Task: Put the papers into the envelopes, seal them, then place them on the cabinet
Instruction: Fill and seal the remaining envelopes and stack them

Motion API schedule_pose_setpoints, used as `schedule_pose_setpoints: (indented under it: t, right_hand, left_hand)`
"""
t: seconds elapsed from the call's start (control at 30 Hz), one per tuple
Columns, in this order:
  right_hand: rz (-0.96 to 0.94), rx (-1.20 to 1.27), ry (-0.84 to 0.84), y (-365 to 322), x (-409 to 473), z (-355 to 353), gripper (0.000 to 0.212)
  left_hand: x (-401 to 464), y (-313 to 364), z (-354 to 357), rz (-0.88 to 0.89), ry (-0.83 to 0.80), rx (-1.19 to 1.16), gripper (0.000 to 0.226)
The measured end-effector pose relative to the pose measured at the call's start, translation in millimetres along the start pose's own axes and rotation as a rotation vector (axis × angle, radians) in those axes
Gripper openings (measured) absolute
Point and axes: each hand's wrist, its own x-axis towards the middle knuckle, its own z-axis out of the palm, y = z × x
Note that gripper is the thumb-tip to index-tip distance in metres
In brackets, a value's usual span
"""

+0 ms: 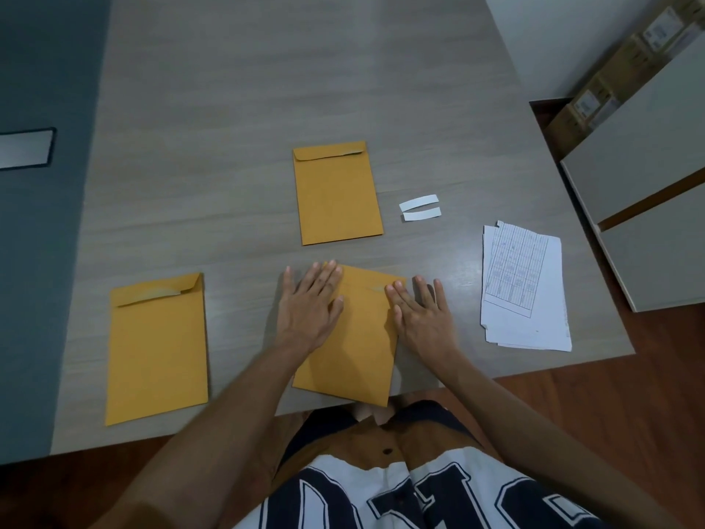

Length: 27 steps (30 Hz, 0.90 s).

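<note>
Fingers straight, flat: left hand (311, 307) and right hand (419, 311) press near envelope (351, 349) at table (229, 108) front edge. Two more envelopes: one left (157, 349), one behind (337, 194). Papers (526, 292) to the right, w/ two white strips (419, 208) nearby.

- A near envelope (354, 349) lies on the table (229, 89) under both flat hands.
- Second envelope (157, 347) at 9 o'clock.
- Third envelope (336, 192) at 12.
- Paper stack (524, 288) at 3.
- Two strips (419, 208) at 1.
</note>
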Motion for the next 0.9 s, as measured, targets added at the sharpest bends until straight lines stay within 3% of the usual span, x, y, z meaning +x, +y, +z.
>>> schedule_pose_setpoints:
  t: [0.2,0.3,0.47,0.57,0.77,0.9]
  right_hand:
    - [0.010,0.052,0.110,-5.0,9.7,-10.7,0.044]
    - [-0.007,0.144,0.144,-1.2,22.5,-27.1,0.026]
    - [0.113,0.288,-0.016,4.3,49.0,-38.0,0.025]
    - [0.167,0.387,-0.084,9.0,57.5,-38.5,0.035]
    - [0.213,0.542,-0.204,10.5,71.0,-47.0,0.037]
    - [0.270,0.750,-0.256,11.9,82.0,-56.7,0.031]
  left_hand:
    - [3.1,9.5,-4.8,-0.039,-0.075,-0.036,0.063]
    - [7.1,10.0,-11.6,-0.023,-0.081,-0.093,0.065]
    - [15.5,9.2,-23.3,-0.096,0.049,-0.298,0.060]
    - [20.9,7.4,-28.4,-0.176,0.024,-0.358,0.071]
    - [31.4,7.9,-35.7,-0.290,0.047,-0.476,0.061]
    - [40.4,-4.8,-37.0,-0.354,-0.010,-0.810,0.044]
